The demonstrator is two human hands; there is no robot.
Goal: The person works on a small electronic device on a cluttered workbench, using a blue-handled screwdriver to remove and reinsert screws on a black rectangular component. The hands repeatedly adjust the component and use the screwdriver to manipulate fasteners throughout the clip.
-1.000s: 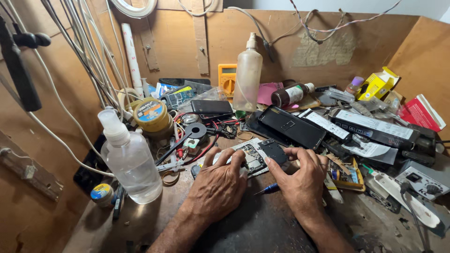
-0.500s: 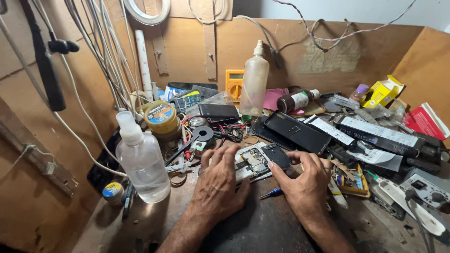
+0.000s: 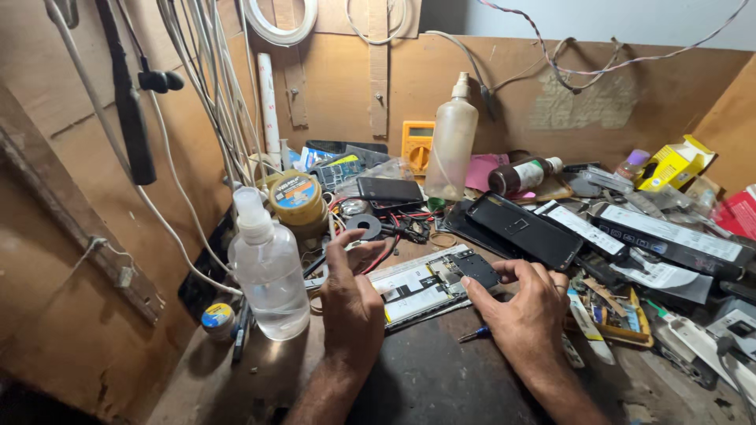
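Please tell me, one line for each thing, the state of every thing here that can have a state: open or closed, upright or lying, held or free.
Opened smartphone with bare circuit boards: back cover off, lying flat.
Small black cover piece: pinched by right hand.
Left hand: open, beside the phone's end.
Clear plastic squeeze bottle: upright, capped.
Tall cloudy spray bottle: upright.
Brown glass bottle with white cap: lying, capped.

Two bare forearms enter from the bottom centre of the frame, no sleeves, watch or bracelet visible on them. The left hand (image 3: 352,303) and right hand (image 3: 526,308) are ungloved, with short nails; both forearms carry dark hair.
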